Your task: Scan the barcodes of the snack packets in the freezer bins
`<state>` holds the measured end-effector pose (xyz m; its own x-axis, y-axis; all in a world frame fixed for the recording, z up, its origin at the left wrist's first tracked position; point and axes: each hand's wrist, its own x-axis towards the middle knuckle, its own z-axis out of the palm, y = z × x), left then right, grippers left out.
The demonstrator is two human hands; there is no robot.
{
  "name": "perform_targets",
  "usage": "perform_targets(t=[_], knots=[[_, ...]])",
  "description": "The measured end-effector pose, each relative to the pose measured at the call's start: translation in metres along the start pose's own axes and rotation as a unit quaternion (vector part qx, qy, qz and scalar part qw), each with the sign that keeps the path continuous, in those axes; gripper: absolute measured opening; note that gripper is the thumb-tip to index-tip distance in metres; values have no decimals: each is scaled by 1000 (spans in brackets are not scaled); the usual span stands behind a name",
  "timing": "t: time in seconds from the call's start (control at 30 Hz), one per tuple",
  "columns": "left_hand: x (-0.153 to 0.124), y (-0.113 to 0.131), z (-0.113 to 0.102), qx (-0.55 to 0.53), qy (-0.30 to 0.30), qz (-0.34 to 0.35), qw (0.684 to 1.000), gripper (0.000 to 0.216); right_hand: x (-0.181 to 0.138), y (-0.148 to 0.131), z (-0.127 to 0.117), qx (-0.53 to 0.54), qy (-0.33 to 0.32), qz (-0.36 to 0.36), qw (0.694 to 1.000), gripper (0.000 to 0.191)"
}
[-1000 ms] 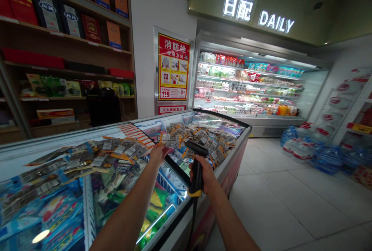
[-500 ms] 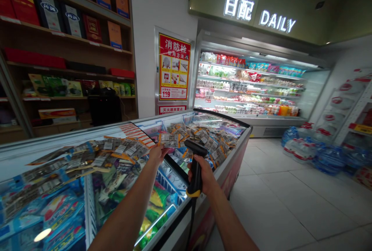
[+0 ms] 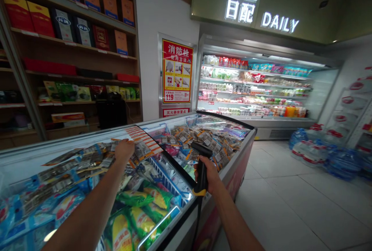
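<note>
My left hand [image 3: 124, 150] reaches out over the glass lid of a chest freezer [image 3: 242, 151] and rests on the grey and orange snack packets [image 3: 95, 159] spread there. Its fingers are hidden behind the back of the hand. My right hand [image 3: 211, 173] grips a black barcode scanner [image 3: 201, 165] with a yellow base. The scanner's head points towards another heap of packets [image 3: 209, 138] on the lid's right half. A cable hangs down from the scanner. Green and yellow frozen bags [image 3: 136, 212] show under the glass.
Wooden shelves with boxes [image 3: 66, 30] line the left wall behind the freezer. An open chiller [image 3: 255, 88] stands at the back beside a red fire notice [image 3: 176, 71]. Packs of water bottles [image 3: 325, 152] lie on the tiled floor [image 3: 290, 204] to the right.
My left hand has moved left, from the packets near the lid's middle seam to the left heap. The view has shifted a little, and the scanner has stayed in my right hand.
</note>
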<state>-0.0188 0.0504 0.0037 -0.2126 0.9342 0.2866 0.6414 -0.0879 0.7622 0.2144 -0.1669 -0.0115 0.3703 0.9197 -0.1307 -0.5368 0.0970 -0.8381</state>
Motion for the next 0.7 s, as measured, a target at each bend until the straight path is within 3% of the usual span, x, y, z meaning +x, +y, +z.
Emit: perform_targets(t=[0.07,0.13,0.23,0.27,0.37,0.53,0.63,0.7], knots=[[-11,3,-2,91,47,31,994,43,0,0,0,2,-1,-5,1000,25],[-28,9,8,171,80,116,975,43,0,0,0,3,3,-3,1000,26],[-53,13,34,234,20,283,930,35,2,1,-1,3,10,7,1000,27],[-58,12,42,252,-8,310,917,30,2,1,-2,2,12,7,1000,28],[-57,3,51,300,-56,333,892,21,4,1,-5,-2,8,-3,1000,27],[-31,-14,24,356,-75,307,879,24,7,1,-13,0,13,-13,1000,28],[-30,-5,15,363,-51,290,884,29,8,0,-17,9,16,-9,1000,28],[-40,12,23,328,-30,290,899,30,8,-1,-19,10,12,-10,1000,28]])
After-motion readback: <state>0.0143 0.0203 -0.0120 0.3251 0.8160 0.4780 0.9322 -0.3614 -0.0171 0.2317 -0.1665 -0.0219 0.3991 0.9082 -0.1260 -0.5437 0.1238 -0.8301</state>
